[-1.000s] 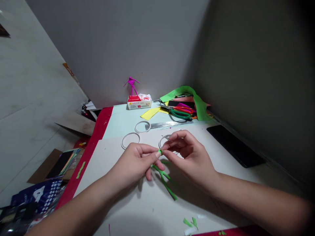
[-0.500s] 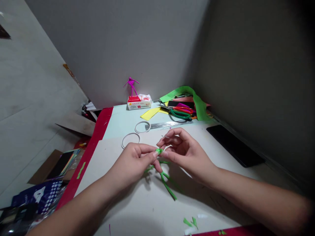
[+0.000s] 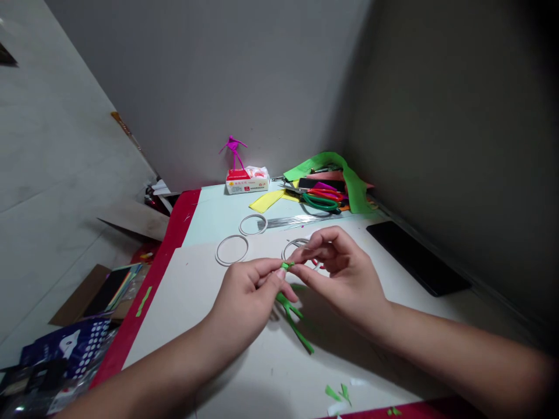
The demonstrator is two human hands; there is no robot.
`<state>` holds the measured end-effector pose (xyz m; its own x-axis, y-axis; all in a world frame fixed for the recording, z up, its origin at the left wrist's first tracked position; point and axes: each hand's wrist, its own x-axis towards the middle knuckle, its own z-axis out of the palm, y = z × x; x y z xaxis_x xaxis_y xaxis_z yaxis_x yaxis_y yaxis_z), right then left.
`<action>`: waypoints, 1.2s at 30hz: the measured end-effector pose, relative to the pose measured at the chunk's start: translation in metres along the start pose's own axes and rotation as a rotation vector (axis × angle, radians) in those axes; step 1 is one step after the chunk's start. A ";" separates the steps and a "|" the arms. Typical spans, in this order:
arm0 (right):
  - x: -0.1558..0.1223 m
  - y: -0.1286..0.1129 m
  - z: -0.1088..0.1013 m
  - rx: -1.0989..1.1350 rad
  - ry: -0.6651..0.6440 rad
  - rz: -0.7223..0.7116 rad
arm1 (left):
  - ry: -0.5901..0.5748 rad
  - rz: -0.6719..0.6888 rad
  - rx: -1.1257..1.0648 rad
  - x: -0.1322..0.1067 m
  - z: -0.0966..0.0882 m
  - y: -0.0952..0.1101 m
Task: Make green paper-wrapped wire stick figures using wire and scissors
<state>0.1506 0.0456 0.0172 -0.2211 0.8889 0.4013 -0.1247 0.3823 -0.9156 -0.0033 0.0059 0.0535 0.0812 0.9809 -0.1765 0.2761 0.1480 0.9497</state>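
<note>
A thin green figure wrapped in crepe paper is held above the table, its two narrow legs pointing down and to the right. My left hand pinches its upper part between thumb and fingers. The thumb and forefinger of my right hand close on the small green tip at the top, while its other fingers curl loosely. Part of the figure is hidden behind my left fingers. Behind my right hand lies a tape roll, partly covered, with something red beside it.
Two ring-shaped tape rolls lie left of centre, near thin wires. A purple figure stands on a small box. Green-handled scissors rest among crepe strips. A black phone lies right; green scraps lie in front.
My right hand has shifted slightly up and to the right, uncovering a tape roll behind it. The green figure has turned in my left hand, and its side strands show less.
</note>
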 end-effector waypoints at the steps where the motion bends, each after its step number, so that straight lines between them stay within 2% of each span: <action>1: 0.002 0.000 -0.001 0.013 -0.030 -0.006 | -0.010 -0.013 -0.019 0.000 0.000 0.000; 6: 0.010 0.000 -0.009 0.048 -0.199 0.037 | -0.051 -0.069 -0.044 0.002 -0.005 0.002; 10: 0.015 -0.001 -0.015 0.005 -0.340 0.066 | -0.179 -0.135 -0.011 0.006 -0.011 -0.001; 16: 0.016 -0.003 -0.019 -0.002 -0.435 0.066 | -0.297 -0.101 -0.020 0.010 -0.018 -0.007; 20: 0.016 -0.003 -0.018 -0.028 -0.388 0.035 | -0.297 -0.118 -0.112 0.012 -0.021 -0.006; 23: 0.015 -0.002 -0.016 -0.043 -0.307 0.004 | -0.249 -0.137 -0.243 0.014 -0.023 -0.004; 27: 0.010 0.000 -0.014 0.016 -0.229 0.032 | -0.172 -0.183 -0.395 0.017 -0.024 -0.006; 32: 0.005 0.001 -0.010 0.053 -0.255 0.076 | -0.168 -0.181 -0.559 0.021 -0.022 -0.008; 36: 0.005 0.004 -0.009 0.134 -0.268 0.157 | -0.144 -0.206 -0.610 0.022 -0.021 -0.009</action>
<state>0.1573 0.0538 0.0149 -0.4918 0.8297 0.2641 -0.1908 0.1933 -0.9624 -0.0244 0.0289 0.0465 0.2238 0.9047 -0.3626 -0.2893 0.4169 0.8617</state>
